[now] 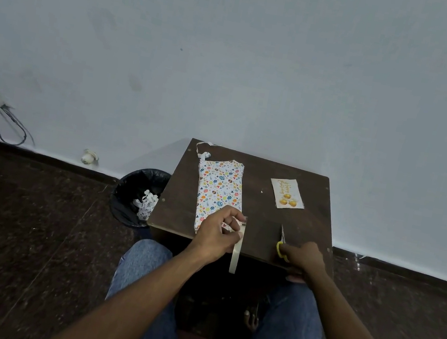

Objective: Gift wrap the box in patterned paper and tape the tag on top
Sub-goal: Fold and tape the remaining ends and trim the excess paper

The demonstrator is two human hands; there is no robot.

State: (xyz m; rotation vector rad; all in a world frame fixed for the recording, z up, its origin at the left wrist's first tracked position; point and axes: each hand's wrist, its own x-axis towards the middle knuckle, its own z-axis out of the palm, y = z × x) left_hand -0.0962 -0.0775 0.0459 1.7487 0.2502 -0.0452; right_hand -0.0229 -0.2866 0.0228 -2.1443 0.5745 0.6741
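Brown wood makes up the small table (314, 191), and the wrapped box (217, 189) lies on its left side, already covered in paper with bright dots and hearts. A loose curl of paper sticks out at its far end. The left hand (218, 234) hovers over the near end of the box and pinches a strip of tape (237, 249) that hangs down past the table edge. The right hand (304, 256) holds the yellow-handled scissors (282, 244), with the blades pointing away. The gift tag (286, 194) lies flat on the right side of the table, well apart from the box. That hanging tape could swing and stick to itself or to the table edge. Then it would be no good. The scissors could also cut it crooked. A bin (138, 196) with paper scraps stands beside the table.
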